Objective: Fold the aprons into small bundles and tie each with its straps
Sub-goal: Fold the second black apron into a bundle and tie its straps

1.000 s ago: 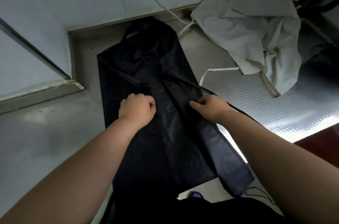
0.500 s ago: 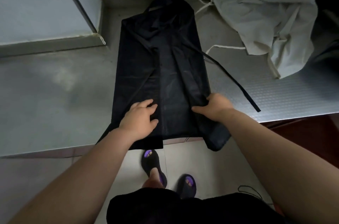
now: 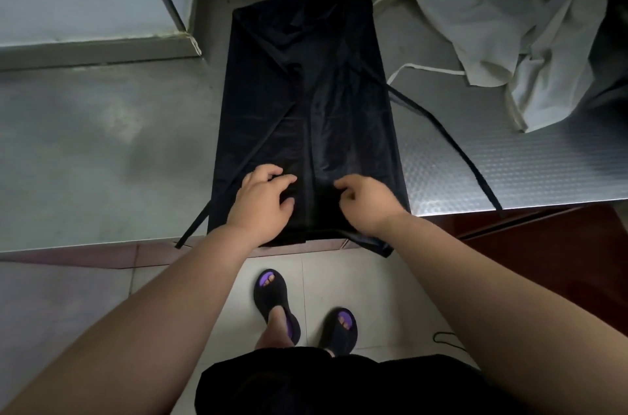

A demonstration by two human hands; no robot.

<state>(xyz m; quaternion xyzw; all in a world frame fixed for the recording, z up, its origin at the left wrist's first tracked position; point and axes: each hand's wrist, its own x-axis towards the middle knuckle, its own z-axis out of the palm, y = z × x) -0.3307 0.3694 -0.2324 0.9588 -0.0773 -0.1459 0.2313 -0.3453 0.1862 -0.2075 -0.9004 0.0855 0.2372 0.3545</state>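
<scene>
From the head camera: the black apron (image 3: 306,91) lies as a long narrow strip on the steel counter (image 3: 102,142), running from 12 o'clock down to the near edge at 6. Here's the change: the right hand (image 3: 365,202) has left the strip's right edge and come in toward the middle, fingers curled down onto the cloth, though whether they pinch it I cannot tell. The left hand (image 3: 263,200) is still beside it, fingers spread and loosely bent, resting on the fabric and gripping nothing. Both hands now sit at the near hem, so the roll-up looks about to start. The right strap (image 3: 452,142) trails to 4 o'clock, the white apron (image 3: 509,6) waits at 2.
</scene>
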